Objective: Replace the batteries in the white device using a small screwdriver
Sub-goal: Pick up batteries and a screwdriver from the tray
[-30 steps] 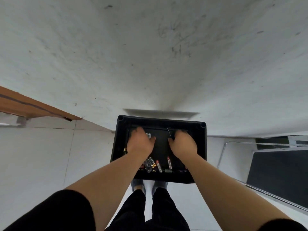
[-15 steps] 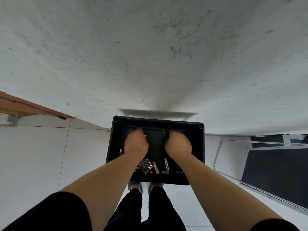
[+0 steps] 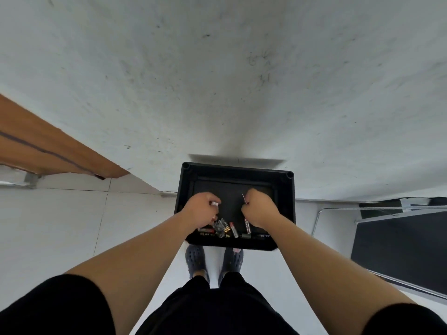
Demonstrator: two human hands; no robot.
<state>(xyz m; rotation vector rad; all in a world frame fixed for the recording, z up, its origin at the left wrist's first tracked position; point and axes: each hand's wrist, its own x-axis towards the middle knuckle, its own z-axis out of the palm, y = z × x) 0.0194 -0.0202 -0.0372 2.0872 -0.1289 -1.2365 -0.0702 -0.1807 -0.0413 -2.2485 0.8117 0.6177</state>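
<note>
Over the black rectangular plastic tray (image 3: 291, 197), which stands against the pale wall, the person works with both hands inside the raised rim. The left hand (image 3: 202, 210) is curled round a small white device (image 3: 214, 203), of which only a corner shows past the fingers; holding it off the tray floor probably leaves its underside reachable. The right hand (image 3: 260, 211) is clenched round a thin metal-shafted screwdriver (image 3: 243, 197), whose shaft points up and away from the device. Tool and device are apart, so no screw appears engaged yet. Along the near edge of the tray lie loose cylindrical batteries (image 3: 233, 229), red, black and gold-tipped, close beneath both wrists. The rim likely serves to stop them and any small screws from rolling off. Which batteries are fresh cannot be told.
</note>
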